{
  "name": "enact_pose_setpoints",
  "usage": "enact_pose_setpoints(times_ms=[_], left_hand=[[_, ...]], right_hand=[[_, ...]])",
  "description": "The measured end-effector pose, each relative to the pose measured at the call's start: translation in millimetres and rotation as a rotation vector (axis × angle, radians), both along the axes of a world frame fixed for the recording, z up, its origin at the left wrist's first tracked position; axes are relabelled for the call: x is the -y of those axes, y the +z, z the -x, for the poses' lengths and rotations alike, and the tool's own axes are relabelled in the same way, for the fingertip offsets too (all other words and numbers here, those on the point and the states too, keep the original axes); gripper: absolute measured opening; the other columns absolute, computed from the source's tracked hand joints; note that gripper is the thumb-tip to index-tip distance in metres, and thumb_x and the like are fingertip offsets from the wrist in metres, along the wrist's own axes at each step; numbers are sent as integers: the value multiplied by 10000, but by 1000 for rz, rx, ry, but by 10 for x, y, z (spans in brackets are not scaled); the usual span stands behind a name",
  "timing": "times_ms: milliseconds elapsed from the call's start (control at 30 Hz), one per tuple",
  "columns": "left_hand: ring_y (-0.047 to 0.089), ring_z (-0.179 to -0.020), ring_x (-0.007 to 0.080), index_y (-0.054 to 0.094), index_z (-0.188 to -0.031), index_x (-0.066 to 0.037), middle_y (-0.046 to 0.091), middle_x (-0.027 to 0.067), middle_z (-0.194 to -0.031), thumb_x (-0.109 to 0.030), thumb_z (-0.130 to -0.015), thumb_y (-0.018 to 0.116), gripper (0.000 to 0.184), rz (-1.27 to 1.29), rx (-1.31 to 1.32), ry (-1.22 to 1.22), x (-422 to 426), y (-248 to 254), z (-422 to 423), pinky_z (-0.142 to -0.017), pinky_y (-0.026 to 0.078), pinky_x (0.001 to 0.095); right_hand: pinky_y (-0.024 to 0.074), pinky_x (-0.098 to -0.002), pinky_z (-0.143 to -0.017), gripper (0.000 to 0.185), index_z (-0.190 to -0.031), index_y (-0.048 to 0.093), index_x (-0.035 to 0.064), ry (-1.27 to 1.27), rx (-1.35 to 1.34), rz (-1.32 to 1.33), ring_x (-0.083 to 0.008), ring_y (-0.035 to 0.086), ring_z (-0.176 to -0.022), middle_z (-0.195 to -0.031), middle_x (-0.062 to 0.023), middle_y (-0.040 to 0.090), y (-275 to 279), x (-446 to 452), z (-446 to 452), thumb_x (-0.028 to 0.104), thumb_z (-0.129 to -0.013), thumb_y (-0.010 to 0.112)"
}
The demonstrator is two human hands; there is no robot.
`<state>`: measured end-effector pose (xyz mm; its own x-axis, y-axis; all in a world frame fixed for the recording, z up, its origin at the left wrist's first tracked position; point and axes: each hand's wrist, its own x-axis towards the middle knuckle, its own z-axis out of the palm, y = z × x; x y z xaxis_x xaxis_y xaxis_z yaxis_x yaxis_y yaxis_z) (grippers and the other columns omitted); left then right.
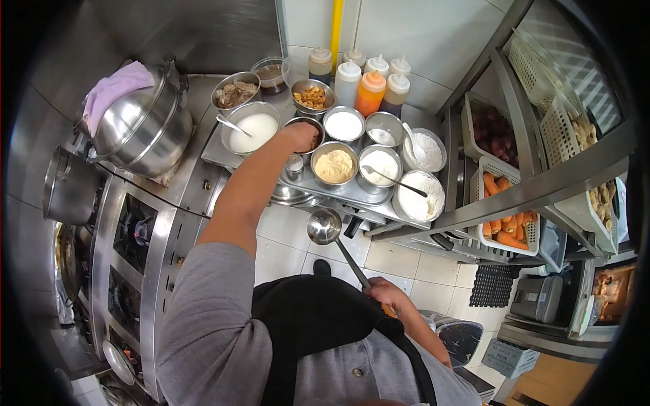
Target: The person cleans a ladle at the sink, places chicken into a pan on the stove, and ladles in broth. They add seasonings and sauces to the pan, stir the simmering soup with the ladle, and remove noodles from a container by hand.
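My left hand point(302, 137) reaches into a small metal bowl of dark reddish-brown contents. Its fingers curl closed, with the tips hidden inside the bowl. Low at my right side, my right hand point(388, 292) is wrapped around the handle of a metal ladle point(325, 225). The ladle's bowl hangs over the floor in front of the tray. Around my left hand are a bowl of white liquid point(255, 132) with a spoon, a bowl of fried brown bits point(312, 96), a bowl of pale yellow paste point(334, 166) and a small metal shaker point(294, 167).
White powders fill several bowls, including one at the tray's right end point(420, 197). Squeeze bottles point(372, 93) line the wall. A big steel pot point(152, 122) and a gas stove with a lit burner point(140, 231) stand left. On the right, a metal rack holds carrot baskets point(511, 233).
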<state>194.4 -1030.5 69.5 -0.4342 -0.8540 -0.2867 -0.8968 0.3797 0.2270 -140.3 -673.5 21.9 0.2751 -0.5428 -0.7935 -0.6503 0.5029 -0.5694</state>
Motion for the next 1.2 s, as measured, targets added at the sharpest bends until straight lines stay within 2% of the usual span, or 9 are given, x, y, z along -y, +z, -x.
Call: enact_pose_setpoints(times_ms=[233, 333, 433, 567, 667, 733, 800, 900, 1200], left_hand=[[654, -999, 337, 696, -988, -73, 693, 161, -1058, -107, -817, 594, 202, -45, -15, 47, 71, -8, -97, -855, 526, 424], [693, -799, 297, 673, -914, -28, 709, 169, -923, -85, -822, 593, 135, 51, -162, 40, 174, -112, -168, -705, 555, 412], [609, -472, 167, 626, -800, 7, 657, 110, -671, 1, -804, 637, 14, -310, -720, 401, 128, 67, -118, -439, 497, 320], [624, -701, 153, 613, -919, -53, 627, 48, -795, -94, -897, 630, 50, -747, -1486, 255, 125, -80, -426, -677, 544, 285], [656, -773, 179, 618, -948, -35, 676, 76, -875, -92, -904, 645, 77, -737, -1774, 392, -707, 341, -675, -708, 554, 326], [639, -724, 174, 639, -862, -28, 668, 76, -796, -29, -849, 684, 47, -860, -1921, 253, -1089, 36, -1020, -631, 525, 306], [617, -656, 169, 624, -811, -22, 639, 80, -722, -40, -861, 664, 67, -625, -1919, 594, -2004, 129, -1369, -595, 494, 308], [570, -628, 154, 617, -836, -43, 586, 62, -672, -106, -900, 638, 92, -487, -1874, 527, -3166, -396, -2001, -596, 458, 291], [563, -725, 141, 568, -919, -47, 564, 39, -803, -129, -934, 614, 96, -66, -1950, 1589, -7306, -650, -2986, -655, 486, 279]], right_hand=[[492, -349, -763, 357, -955, 686, -10, -29, 38, -3, -240, 633, -895, -924, -163, 670, -201, -60, 31, 293, -768, 649], [474, -343, -837, 339, -1035, 677, 18, 15, 2, -69, -224, 627, -948, -1000, -136, 676, -277, -17, 52, 287, -836, 625], [483, -350, -824, 315, -1033, 683, 32, 102, -51, 23, -217, 629, -916, -954, -122, 684, -269, 0, 44, 269, -831, 635], [495, -359, -753, 338, -966, 691, -6, 152, -85, -11, -256, 646, -869, -906, -155, 680, 48, 135, -168, 274, -782, 644], [506, -345, -729, 308, -1064, 688, 15, 870, 266, 613, -218, 653, -825, -929, -103, 701, -1039, 254, 362, 185, -823, 598], [497, -336, -701, 299, -1065, 680, 19, 395, 60, 57, -205, 641, -796, -905, -94, 689, -462, 496, -81, 170, -823, 593], [487, -326, -674, 290, -1066, 672, 23, 340, 60, -68, -193, 629, -766, -881, -84, 676, -122, 684, -537, 155, -822, 588], [473, -311, -633, 279, -1068, 661, 29, 444, 89, -118, -174, 611, -722, -845, -69, 658, 176, 831, -1212, 132, -822, 581], [431, -268, -511, 264, -1074, 626, 46, 900, 234, -258, -119, 556, -591, -737, -25, 603, 744, 402, -3270, 64, -820, 559]])
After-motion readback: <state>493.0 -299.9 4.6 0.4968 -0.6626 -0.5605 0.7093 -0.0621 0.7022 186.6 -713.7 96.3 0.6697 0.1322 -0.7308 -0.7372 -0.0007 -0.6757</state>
